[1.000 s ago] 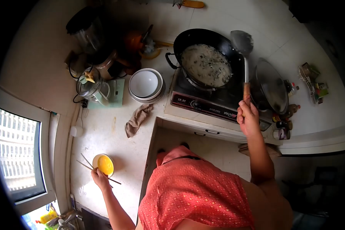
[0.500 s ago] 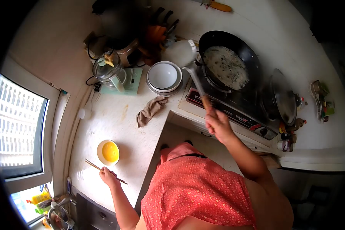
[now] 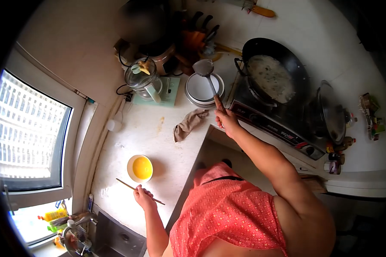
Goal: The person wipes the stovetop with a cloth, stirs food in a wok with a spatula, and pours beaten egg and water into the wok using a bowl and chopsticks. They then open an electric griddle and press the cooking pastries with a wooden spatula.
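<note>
My left hand (image 3: pixel 144 198) is closed around a pair of chopsticks (image 3: pixel 128 185), beside a white bowl (image 3: pixel 130 175) of yellow beaten egg (image 3: pixel 142 168) on the counter. My right hand (image 3: pixel 227 122) grips the wooden handle of a wok spatula (image 3: pixel 203 67). Its metal blade is raised above a stack of white bowls (image 3: pixel 196 88), left of the stove. A black wok (image 3: pixel 299 72) sits on the gas stove (image 3: pixel 268 123), with pale, bubbling food (image 3: pixel 270 77) flecked with dark bits in it.
A brown cloth (image 3: pixel 188 125) lies near the counter edge. Behind it stand a glass jug (image 3: pixel 143 81) on a pale green board (image 3: pixel 170 92) and a knife block (image 3: pixel 194 40). A lidded pot (image 3: pixel 330 112) is right of the wok. The sink (image 3: pixel 118 235) is at lower left.
My right hand has brought the spatula left, away from the wok side, to above the stacked bowls. My left hand still holds the chopsticks beside the egg bowl. The whole view has shifted.
</note>
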Action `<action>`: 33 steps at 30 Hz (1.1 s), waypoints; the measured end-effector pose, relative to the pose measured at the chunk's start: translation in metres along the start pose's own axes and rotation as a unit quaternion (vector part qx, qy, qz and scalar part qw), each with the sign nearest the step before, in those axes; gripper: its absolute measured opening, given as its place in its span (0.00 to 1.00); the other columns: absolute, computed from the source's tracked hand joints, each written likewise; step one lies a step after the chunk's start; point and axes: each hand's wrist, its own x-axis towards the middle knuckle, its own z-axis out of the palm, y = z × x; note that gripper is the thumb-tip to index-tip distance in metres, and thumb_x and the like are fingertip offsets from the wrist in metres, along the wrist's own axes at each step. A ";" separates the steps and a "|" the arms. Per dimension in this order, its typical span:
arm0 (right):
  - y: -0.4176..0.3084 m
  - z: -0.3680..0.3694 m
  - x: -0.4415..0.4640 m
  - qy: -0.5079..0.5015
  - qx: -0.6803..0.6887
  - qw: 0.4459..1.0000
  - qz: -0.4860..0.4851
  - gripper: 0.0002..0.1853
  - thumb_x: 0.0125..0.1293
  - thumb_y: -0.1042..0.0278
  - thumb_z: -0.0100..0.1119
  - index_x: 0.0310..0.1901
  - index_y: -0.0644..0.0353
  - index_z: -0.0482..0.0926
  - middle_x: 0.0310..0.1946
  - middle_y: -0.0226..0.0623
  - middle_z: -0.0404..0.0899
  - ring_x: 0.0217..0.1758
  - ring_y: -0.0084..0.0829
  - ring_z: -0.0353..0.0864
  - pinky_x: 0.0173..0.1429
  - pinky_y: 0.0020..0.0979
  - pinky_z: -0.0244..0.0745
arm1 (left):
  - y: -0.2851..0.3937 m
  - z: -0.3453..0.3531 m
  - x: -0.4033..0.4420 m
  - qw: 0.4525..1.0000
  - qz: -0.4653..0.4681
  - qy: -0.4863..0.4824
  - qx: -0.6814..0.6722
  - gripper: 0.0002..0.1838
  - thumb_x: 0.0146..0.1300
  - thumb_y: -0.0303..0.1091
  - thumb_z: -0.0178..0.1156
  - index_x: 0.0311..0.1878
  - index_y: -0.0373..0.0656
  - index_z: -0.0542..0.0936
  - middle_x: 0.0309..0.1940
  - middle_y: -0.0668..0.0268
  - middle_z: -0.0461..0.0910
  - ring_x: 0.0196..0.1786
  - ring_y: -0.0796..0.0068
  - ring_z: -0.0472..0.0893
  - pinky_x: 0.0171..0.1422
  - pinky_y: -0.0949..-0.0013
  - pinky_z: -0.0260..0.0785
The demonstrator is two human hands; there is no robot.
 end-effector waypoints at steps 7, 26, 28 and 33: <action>0.006 0.002 0.005 -0.019 0.025 0.998 0.050 0.16 0.61 0.49 0.59 0.34 0.52 0.70 0.24 0.27 0.72 0.21 0.18 0.70 0.23 0.22 0.65 | 0.014 0.018 -0.021 0.996 0.004 -0.052 -0.079 0.05 0.66 0.36 0.52 0.37 0.47 0.69 0.19 0.74 0.65 0.17 0.85 0.64 0.18 0.82 0.57; -0.043 0.036 -0.115 -0.160 -0.506 0.687 -0.496 0.33 0.49 0.75 0.66 0.60 0.49 0.68 0.57 0.47 0.64 0.57 0.45 0.68 0.58 0.37 0.68 | 0.063 0.134 -0.066 0.821 -0.180 -0.385 -0.380 0.12 0.68 0.41 0.50 0.38 0.42 0.74 0.57 0.50 0.70 0.62 0.53 0.68 0.68 0.53 0.60; -0.045 0.060 -0.125 -0.258 -0.489 0.605 -0.573 0.30 0.52 0.64 0.65 0.60 0.46 0.70 0.58 0.48 0.62 0.60 0.48 0.66 0.61 0.39 0.67 | 0.070 0.150 -0.079 0.781 -0.229 -0.421 -0.400 0.13 0.68 0.42 0.48 0.38 0.41 0.74 0.60 0.51 0.67 0.64 0.54 0.66 0.69 0.53 0.58; -0.038 0.090 -0.137 -0.352 -0.440 0.590 -0.578 0.24 0.50 0.66 0.64 0.53 0.52 0.76 0.57 0.46 0.66 0.59 0.42 0.69 0.60 0.38 0.70 | 0.069 0.157 -0.086 0.708 -0.325 -0.453 -0.433 0.17 0.69 0.42 0.46 0.44 0.39 0.77 0.63 0.53 0.64 0.66 0.53 0.63 0.70 0.52 0.56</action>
